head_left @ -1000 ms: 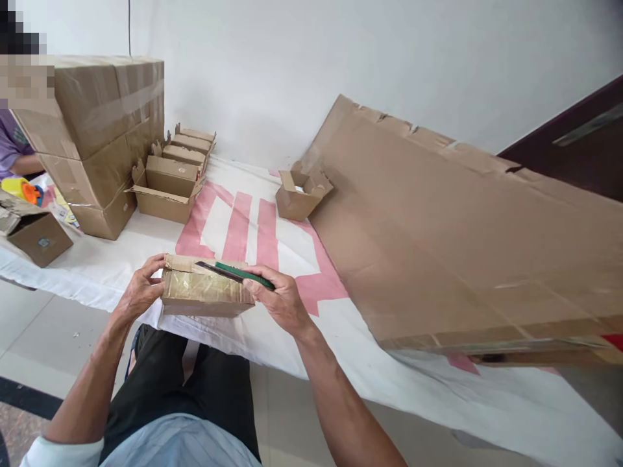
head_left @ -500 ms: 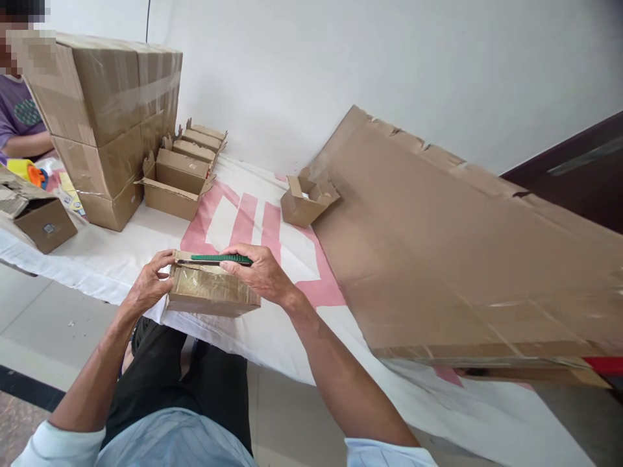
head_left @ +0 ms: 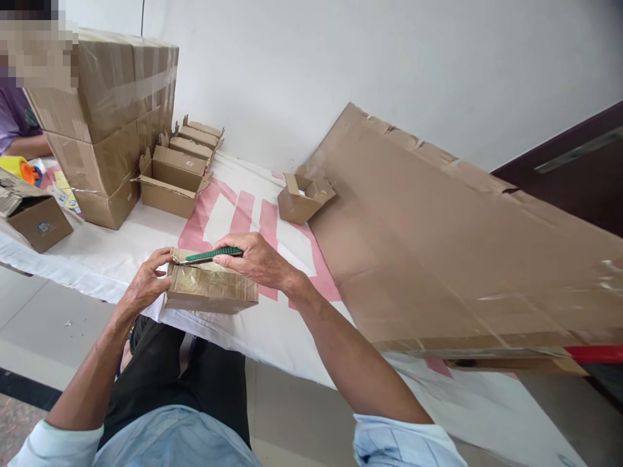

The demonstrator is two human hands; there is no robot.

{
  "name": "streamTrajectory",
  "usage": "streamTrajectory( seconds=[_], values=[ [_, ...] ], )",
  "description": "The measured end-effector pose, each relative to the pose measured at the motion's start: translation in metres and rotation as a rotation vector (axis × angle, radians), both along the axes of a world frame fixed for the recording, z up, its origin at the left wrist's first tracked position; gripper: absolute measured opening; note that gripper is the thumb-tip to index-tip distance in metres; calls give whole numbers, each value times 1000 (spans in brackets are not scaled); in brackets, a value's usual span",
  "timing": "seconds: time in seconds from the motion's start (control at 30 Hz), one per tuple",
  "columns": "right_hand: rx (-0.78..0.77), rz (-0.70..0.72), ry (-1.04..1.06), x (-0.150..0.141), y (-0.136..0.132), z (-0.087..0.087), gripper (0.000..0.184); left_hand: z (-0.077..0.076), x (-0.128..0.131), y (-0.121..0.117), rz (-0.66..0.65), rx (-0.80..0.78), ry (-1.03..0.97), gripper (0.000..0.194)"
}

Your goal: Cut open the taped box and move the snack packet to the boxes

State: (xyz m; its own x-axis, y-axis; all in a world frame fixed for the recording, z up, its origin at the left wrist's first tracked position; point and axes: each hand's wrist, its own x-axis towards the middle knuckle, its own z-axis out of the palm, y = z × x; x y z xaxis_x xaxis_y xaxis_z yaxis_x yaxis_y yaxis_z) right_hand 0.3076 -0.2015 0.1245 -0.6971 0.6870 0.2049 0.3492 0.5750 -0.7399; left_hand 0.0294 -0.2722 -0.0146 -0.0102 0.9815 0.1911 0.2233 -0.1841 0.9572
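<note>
Head view: two hands on a small taped box at the near table edge, cutter on top.
Left hand (head_left: 146, 285) curled around left end of the small taped cardboard box (head_left: 210, 288), fingers wrapped on its end, thumb at top corner. Right hand (head_left: 256, 261) closed on the green utility knife (head_left: 210, 254), fingers pinched round the handle, blade tip resting at the box's top left edge beside the left thumb. Box sits on the white-and-pink table cover (head_left: 243, 217), right at the near edge, above the person's lap. Beyond: open small carton (head_left: 302, 198) mid-table, row of open cartons (head_left: 175, 178) further left, stack of big sealed cartons (head_left: 109, 117) beside them. Large flattened cardboard sheet (head_left: 448, 240) leans on the right against the wall. Another person's sleeve (head_left: 17, 120) at far left, next to a small brown box (head_left: 36, 224).
</note>
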Motion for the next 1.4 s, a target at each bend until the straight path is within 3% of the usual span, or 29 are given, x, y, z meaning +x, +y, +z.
streamTrajectory(
  seconds=[0.23, 0.4, 0.63, 0.83, 1.03, 1.13, 1.33, 1.4],
  values=[
    [60, 24, -206, -15, 4, 16, 14, 10, -1, -1, -3, 1, 82, 48],
    [93, 33, -343, -2, 8, 26, 19, 21, -3, 0, 0, -32, 166, 50],
    [159, -10, -378, 55, 11, 29, 21, 30, -6, 3, -14, -90, 232, 54],
    [245, -112, -436, 107, 11, 15, 19, 37, -4, 2, -7, -101, 219, 53],
    [114, -330, -269, 169, -1, 3, 22, 39, -4, 3, -17, -91, 221, 55],
    [90, -557, -49, 187, -13, -29, 35, 32, -7, 5, -25, -69, 220, 53],
    [37, -850, 127, 164, -53, -162, 50, 17, -11, 8, -78, -24, 129, 48],
    [-37, -874, 162, 153, -64, -191, 52, 15, -12, 7, -98, -14, 121, 50]
  ],
)
